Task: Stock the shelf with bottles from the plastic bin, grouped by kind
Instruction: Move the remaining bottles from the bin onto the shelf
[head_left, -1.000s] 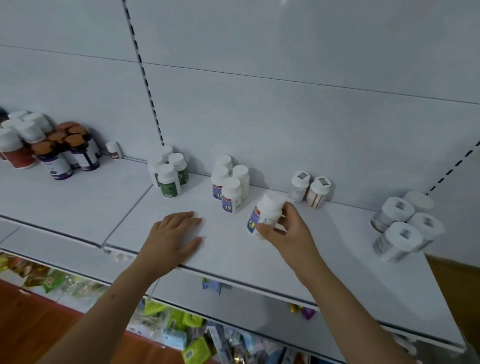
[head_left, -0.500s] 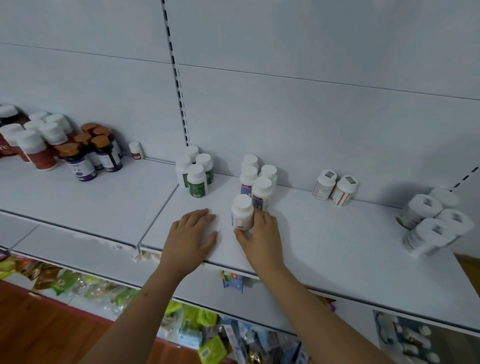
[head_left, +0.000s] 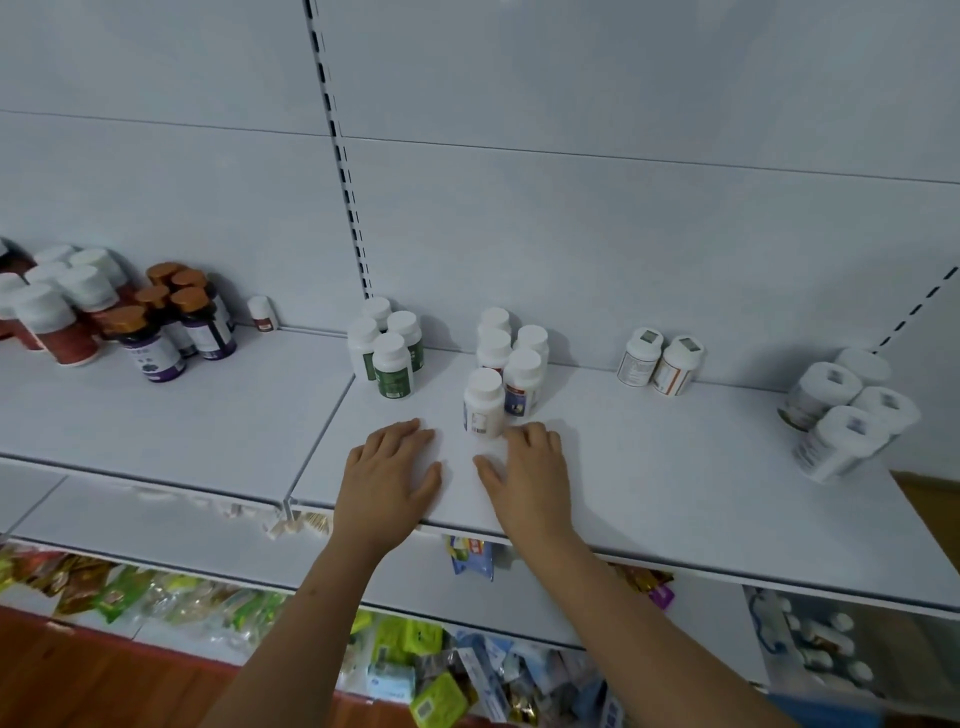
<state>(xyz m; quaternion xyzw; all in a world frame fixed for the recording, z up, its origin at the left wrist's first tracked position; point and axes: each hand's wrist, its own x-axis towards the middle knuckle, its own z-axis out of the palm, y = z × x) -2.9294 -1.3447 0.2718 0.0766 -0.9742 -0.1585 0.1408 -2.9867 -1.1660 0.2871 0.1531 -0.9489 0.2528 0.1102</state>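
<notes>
A white bottle with a white cap (head_left: 483, 402) stands upright on the white shelf (head_left: 649, 467), at the front of a group of like bottles with blue labels (head_left: 522, 364). My right hand (head_left: 530, 475) lies flat on the shelf just below that bottle, fingers straight, holding nothing. My left hand (head_left: 387, 475) rests flat on the shelf beside it, to the left. The plastic bin (head_left: 826, 654) with white bottles shows at the lower right, under the shelf edge.
Green-label bottles (head_left: 392, 353) stand left of the blue-label group. Two orange-label bottles (head_left: 660, 361) and larger white bottles (head_left: 841, 410) stand to the right. Dark bottles with copper caps (head_left: 176, 322) and red ones (head_left: 57, 317) fill the left shelf. Packets lie on lower shelves.
My right hand carried the white bottle to the blue-label group, stood it on the shelf, let go and drew back. My left hand stayed flat on the shelf.
</notes>
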